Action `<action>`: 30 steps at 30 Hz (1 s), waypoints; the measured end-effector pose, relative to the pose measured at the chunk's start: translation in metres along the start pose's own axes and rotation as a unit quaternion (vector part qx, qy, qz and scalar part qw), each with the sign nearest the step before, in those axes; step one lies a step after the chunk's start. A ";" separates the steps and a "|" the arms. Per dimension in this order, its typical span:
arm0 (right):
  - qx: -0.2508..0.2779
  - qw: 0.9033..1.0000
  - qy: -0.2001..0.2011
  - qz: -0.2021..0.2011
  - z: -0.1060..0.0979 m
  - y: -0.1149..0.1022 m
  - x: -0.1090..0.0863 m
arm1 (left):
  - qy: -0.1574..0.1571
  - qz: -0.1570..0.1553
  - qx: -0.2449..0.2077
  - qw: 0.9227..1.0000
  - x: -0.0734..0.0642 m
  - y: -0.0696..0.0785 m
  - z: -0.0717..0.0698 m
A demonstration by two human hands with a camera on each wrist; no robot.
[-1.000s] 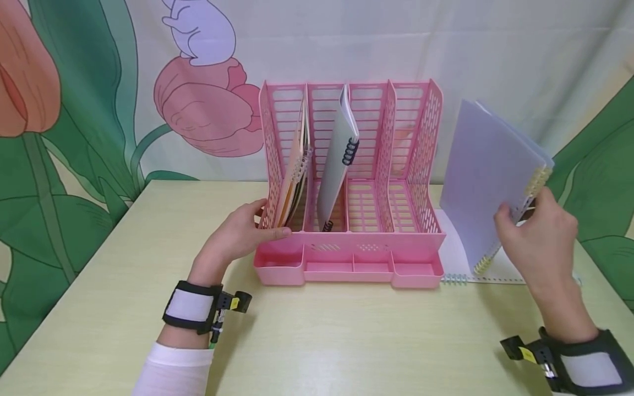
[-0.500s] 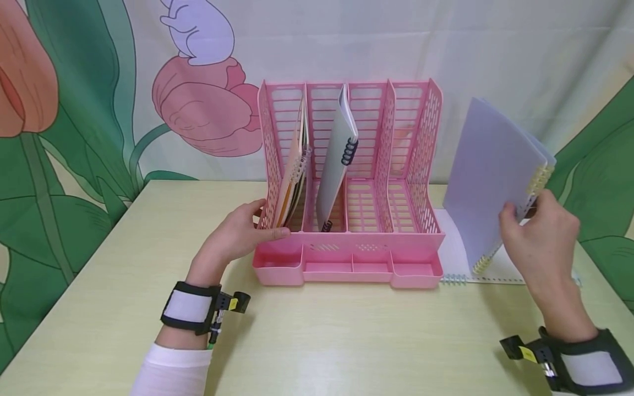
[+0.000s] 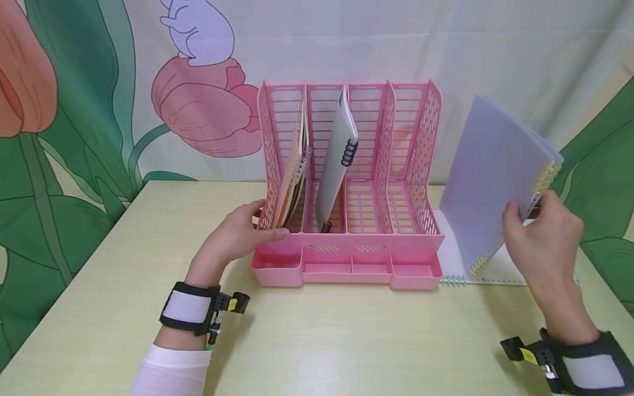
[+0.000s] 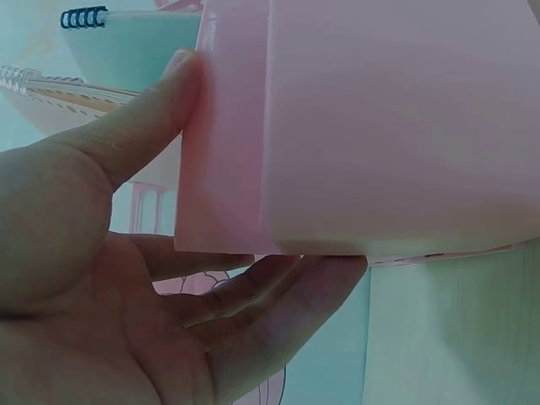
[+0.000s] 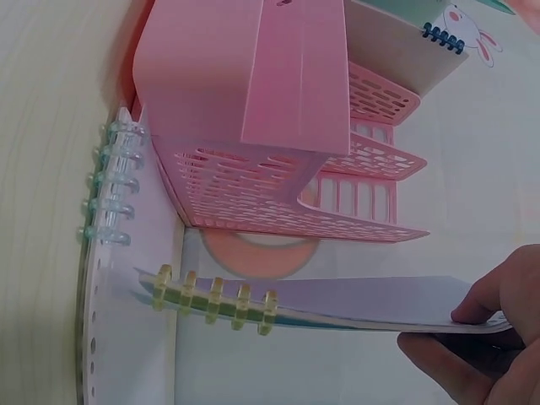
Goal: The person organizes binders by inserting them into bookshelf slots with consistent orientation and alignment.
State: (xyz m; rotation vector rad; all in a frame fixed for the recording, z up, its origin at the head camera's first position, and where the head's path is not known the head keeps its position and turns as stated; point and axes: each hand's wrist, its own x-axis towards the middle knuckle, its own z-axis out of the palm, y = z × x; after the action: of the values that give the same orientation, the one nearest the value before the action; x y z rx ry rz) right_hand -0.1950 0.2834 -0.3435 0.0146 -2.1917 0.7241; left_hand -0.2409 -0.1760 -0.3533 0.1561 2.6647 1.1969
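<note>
A pink desk file organizer (image 3: 346, 242) stands on the table, with four upright slots and small trays along its front. My left hand (image 3: 238, 231) grips its front left corner, thumb on the front edge and fingers along the side wall (image 4: 224, 186). My right hand (image 3: 547, 242) pinches a purple loose-leaf notebook (image 3: 490, 170) by its bound edge, between thumb and fingers. This notebook stands upright and tilted, its yellow rings (image 5: 215, 299) at both ends of the spine. Below it, to the organizer's right, lies a white notebook (image 3: 510, 269) with pale blue rings.
Cream-covered notebooks (image 3: 292, 176) lean in the organizer's leftmost slot. A grey-green notebook (image 3: 334, 165) with black coils leans in the second slot. Behind the table (image 3: 346, 341) hangs a patterned cloth (image 3: 208, 110).
My right hand has shifted slightly to the right with the purple notebook, which now leans a little differently. The left hand keeps its grip on the organizer.
</note>
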 end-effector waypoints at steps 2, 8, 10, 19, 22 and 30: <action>0.002 1.000 0.001 -0.001 0.000 -0.001 0.000 | 0.000 0.002 -0.002 1.000 0.000 0.000 0.000; 0.010 1.000 0.009 -0.009 0.000 -0.004 -0.001 | 0.000 0.003 -0.006 1.000 0.000 0.000 0.000; 0.012 1.000 0.013 -0.013 0.000 -0.005 -0.002 | -0.001 0.002 -0.007 1.000 0.000 0.000 0.000; 0.017 0.999 0.023 -0.033 0.000 -0.011 -0.003 | 0.001 0.004 -0.006 1.000 0.000 0.000 0.000; 0.017 0.999 0.021 -0.031 -0.002 -0.013 -0.004 | -0.002 0.006 -0.009 1.000 0.000 0.000 0.000; 0.018 0.999 0.020 -0.025 -0.005 -0.020 -0.006 | 0.000 0.004 -0.008 1.000 0.000 0.000 0.000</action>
State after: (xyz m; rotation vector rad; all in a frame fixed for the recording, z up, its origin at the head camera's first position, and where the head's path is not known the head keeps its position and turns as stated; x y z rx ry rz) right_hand -0.1826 0.2681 -0.3350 0.0716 -2.1325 0.7298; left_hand -0.2410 -0.1763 -0.3533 0.1652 2.6557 1.2215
